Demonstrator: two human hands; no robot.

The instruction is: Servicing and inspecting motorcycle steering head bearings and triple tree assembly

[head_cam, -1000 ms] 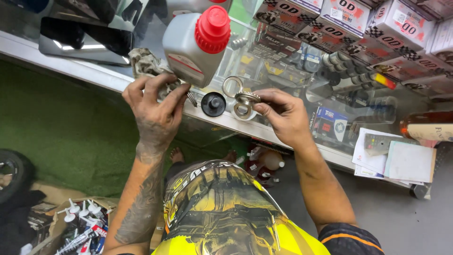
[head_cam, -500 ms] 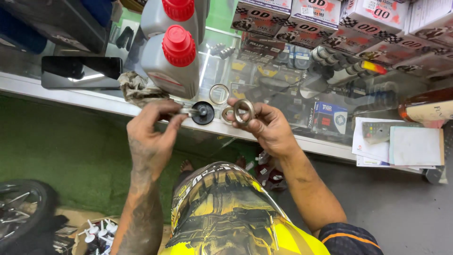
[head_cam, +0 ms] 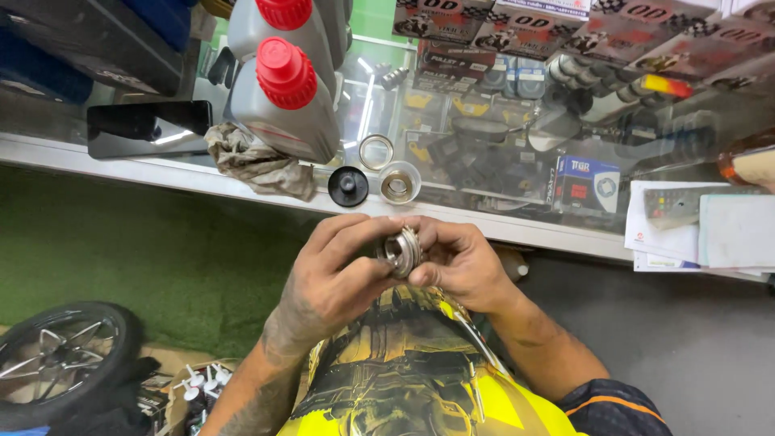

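Pinching metal ring part [head_cam: 401, 251], both hands [head_cam: 404, 270].

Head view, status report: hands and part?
Left hand and right hand both pinching round metal part. Black cap, metal rings on glass counter. Nothing obstructing.

I hold a round metal bearing part [head_cam: 401, 252] between my left hand [head_cam: 335, 278] and right hand [head_cam: 460, 262], fingers of both pinched on it, near my chest. Farther off, on the glass counter [head_cam: 161, 165], lie a black cap [head_cam: 348, 186], a metal cup [head_cam: 400, 183] and a thin ring [head_cam: 375, 151] (close together). Left of them sit a rag [head_cam: 258, 165] and a grey bottle [head_cam: 282, 105] with a red cap.
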